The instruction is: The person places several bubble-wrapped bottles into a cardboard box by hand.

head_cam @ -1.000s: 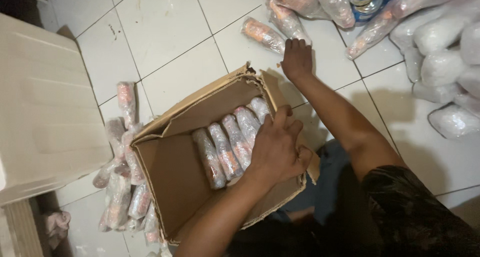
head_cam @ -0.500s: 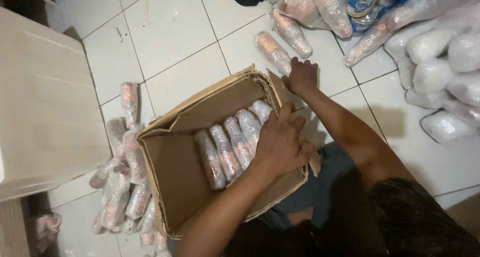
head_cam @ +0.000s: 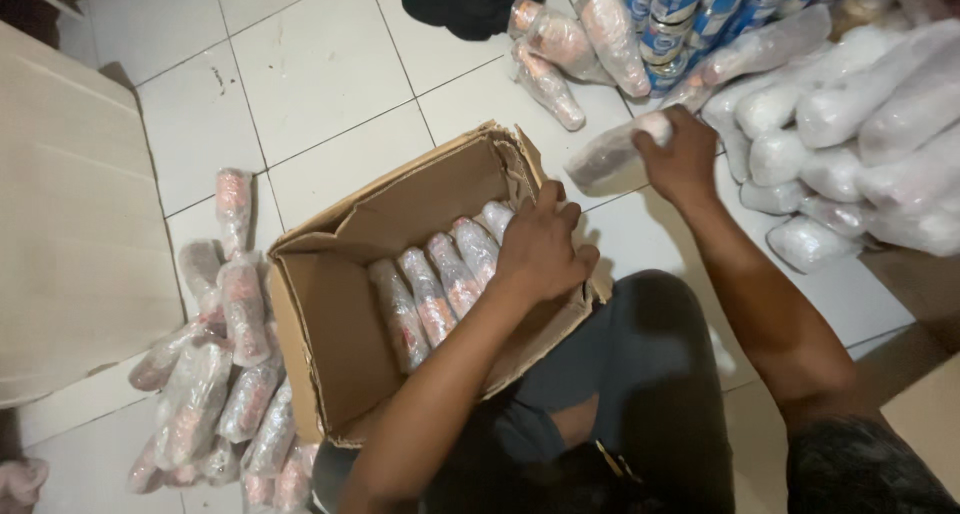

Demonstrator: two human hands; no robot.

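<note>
Reaching farther out, right hand (head_cam: 685, 159) now grips a wrapped roll (head_cam: 612, 152); left hand (head_cam: 545, 249) rests spread in box (head_cam: 330, 324).

Open brown cardboard box (head_cam: 330, 334) with wrapped packs (head_cam: 430, 294) in a row; another wrapped pack (head_cam: 610, 154) just beside it

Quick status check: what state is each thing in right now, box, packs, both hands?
Cardboard box: open, flaps up, partly filled.
Packs in box: lying in a row along one side.
Left hand: resting on the packs in the box.
Right hand: closed on a white wrapped pack, outside the box.
Pink packs on floor: piled loose beside the box.
</note>
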